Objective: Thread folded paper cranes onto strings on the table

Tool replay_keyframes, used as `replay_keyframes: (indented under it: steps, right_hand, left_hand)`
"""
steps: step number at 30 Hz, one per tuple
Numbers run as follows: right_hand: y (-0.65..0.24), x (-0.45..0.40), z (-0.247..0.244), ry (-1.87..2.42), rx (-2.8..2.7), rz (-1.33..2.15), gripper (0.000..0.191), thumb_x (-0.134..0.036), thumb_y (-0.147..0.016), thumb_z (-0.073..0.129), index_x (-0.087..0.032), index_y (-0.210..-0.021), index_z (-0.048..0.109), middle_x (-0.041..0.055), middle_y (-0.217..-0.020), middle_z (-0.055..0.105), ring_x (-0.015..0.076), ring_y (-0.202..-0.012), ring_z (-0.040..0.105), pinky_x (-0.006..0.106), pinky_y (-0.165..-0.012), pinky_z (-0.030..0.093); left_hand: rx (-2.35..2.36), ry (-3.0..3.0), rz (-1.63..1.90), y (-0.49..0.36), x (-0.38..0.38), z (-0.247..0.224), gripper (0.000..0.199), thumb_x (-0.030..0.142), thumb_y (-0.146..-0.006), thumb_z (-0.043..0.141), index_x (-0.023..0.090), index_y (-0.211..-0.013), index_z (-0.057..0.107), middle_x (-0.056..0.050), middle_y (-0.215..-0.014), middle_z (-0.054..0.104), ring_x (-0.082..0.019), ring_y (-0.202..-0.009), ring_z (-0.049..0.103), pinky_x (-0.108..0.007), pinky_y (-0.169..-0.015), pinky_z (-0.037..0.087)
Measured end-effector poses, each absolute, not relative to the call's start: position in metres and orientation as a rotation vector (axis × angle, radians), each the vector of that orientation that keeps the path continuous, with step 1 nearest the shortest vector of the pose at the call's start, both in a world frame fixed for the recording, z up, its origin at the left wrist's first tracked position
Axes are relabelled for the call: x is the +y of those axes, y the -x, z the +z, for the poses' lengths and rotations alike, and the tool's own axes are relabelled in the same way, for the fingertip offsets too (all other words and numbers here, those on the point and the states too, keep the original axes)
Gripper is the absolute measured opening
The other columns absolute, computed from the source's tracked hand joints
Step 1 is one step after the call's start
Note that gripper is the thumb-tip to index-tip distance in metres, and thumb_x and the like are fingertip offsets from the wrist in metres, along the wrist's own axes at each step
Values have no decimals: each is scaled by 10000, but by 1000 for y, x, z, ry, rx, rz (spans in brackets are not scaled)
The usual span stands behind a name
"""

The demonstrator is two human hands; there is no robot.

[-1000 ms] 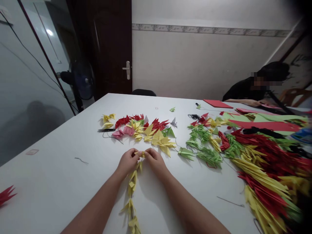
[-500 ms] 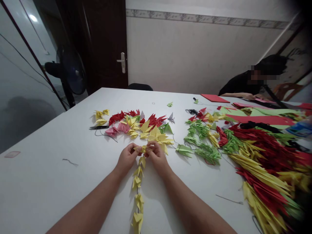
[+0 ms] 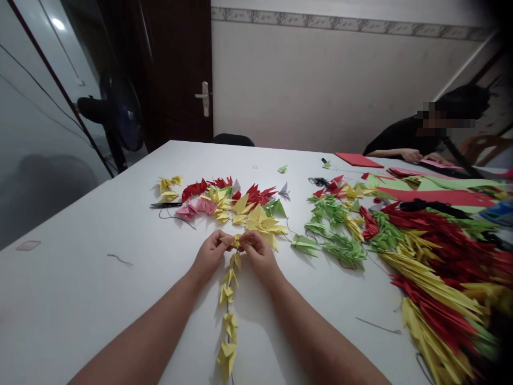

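Observation:
Between my two hands is a yellow folded paper crane (image 3: 236, 241), pinched from both sides. My left hand (image 3: 213, 255) has thumb and fingers closed on its left side, and my right hand (image 3: 258, 254) grips its right side. From it a dark string threaded with several yellow paper cranes (image 3: 227, 326) runs down the table towards me. Just beyond my fingers lies a heap of loose cranes: yellow ones (image 3: 260, 220), red ones (image 3: 256, 195) and pink ones (image 3: 196, 207). Black scissors (image 3: 165, 205) rest left of this heap.
Green strung cranes (image 3: 344, 250) lie to the right, beside a large pile of red cranes (image 3: 449, 240) and yellow cranes (image 3: 433, 283). Short thread scraps (image 3: 120, 260) lie on the white table (image 3: 80, 310). Across the far right corner, another person (image 3: 404, 139) handles pink paper. A fan (image 3: 120, 112) stands left.
The whole view has shifted slightly to the right and up. Both hands keep their pinch on the yellow crane, whose wings look slightly more bunched between the fingers.

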State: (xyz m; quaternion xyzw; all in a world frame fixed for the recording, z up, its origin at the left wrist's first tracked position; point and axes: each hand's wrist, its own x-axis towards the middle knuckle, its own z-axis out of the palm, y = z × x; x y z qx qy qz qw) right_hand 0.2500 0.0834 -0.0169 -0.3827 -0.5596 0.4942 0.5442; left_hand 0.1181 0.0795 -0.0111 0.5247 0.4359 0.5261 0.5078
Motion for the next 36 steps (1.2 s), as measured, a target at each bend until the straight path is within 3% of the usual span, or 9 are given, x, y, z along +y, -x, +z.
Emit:
replay_keyframes:
  steps: [7,18,26,36]
  right_hand:
    - [-255,76,-12,965,-1562,900,90,-262,-729,510,-190,-676,519,-8,-646,543,132,-635,518,261,-624,411]
    - [-255,80,-15,944,-1424,1051,266,-413,-706,598,-172,-607,539,-1,-582,538,115,-572,493,245,-563,398]
    - [-254,81,-14,1000,-1394,1037,259,-411,-658,650,-175,-589,570,-14,-546,529,105,-535,469,231,-517,375]
    - [-256,81,-15,896,-1376,1064,199,-357,-688,635,-179,-635,563,-2,-619,561,119,-602,521,247,-585,423]
  left_hand:
    - [1078,-1292,1255,-119,78,-5,303,422,-657,631,175,-606,462,38,-614,501,-103,-611,475,-226,-616,394]
    - [862,-1174,1241,-115,78,-10,303,328,-691,639,166,-580,407,29,-678,518,-94,-650,472,-225,-650,387]
    - [829,-1152,1252,-115,77,-9,291,299,-694,647,164,-581,414,17,-690,549,-106,-678,488,-241,-672,388]
    - [841,-1118,1226,-114,77,-7,266,307,-662,685,159,-626,468,30,-683,547,-93,-662,485,-224,-670,382]
